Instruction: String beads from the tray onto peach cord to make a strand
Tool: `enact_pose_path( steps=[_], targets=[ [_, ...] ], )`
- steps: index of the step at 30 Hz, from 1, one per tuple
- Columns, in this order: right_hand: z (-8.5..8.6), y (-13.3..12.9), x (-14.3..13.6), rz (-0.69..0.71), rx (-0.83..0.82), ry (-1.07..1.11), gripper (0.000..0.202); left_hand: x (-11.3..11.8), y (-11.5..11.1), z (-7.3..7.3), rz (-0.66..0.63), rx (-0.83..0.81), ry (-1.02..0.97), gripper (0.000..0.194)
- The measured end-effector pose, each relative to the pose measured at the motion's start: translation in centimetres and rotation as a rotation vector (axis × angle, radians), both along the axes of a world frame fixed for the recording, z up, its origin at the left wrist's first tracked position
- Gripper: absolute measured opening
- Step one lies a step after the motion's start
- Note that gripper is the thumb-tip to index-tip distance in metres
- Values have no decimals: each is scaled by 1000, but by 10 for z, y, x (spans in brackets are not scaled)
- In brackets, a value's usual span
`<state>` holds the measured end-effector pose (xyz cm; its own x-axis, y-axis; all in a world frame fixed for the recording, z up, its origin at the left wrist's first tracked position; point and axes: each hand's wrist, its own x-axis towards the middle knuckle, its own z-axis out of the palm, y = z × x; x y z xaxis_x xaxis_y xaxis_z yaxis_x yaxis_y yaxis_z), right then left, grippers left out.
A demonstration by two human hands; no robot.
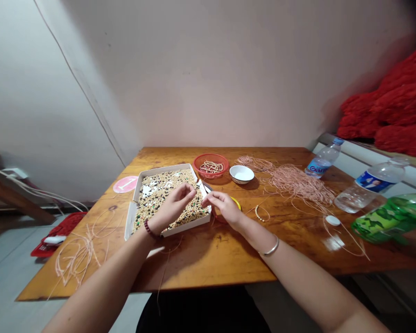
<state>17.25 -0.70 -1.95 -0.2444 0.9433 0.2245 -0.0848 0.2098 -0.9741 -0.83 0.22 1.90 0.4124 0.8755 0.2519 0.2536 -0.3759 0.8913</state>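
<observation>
My left hand (175, 203) is above a shallow white box (133, 217) of small beads (162, 194), mostly cream with black and green ones among them. Its thumb and fingertips are pinched together; anything between them is too small to make out. Just past the box's right edge, my right hand (226, 207) is also closed in a pinch, and what it holds cannot be made out. The two hands are apart, fingertips facing each other. Close behind the right fingertips, a thin pointed object (204, 186) lies by the box's edge. A yellow rim (236, 203) shows partly behind the right hand.
Behind the box are a red basket (211, 157) with beaded strings and a white bowl (241, 174). Pink cords (294, 182) lie right, loose cords (78, 259) left. A short beaded string (259, 213) and several bottles (370, 182) are on the right; a pink disc (125, 184) left.
</observation>
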Motion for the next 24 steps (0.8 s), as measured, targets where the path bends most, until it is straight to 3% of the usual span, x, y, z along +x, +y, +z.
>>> enact_pose_path(
  steps=[4,9,12,20,24],
  targets=[
    [4,-7,-2,-110,74,-5,30,4,-5,2,-126,-118,-26,24],
    [5,-9,-2,57,-209,192,28,6,-7,5,-198,-162,-48,23],
    [5,-8,-2,106,-271,195,27,5,-5,5,-193,-136,-59,23],
    [-3,-3,-3,16,14,1,32,1,1,-1,-43,93,68,26],
    [1,-4,-1,-39,-12,15,32,-1,4,-4,-10,158,187,26]
  ],
)
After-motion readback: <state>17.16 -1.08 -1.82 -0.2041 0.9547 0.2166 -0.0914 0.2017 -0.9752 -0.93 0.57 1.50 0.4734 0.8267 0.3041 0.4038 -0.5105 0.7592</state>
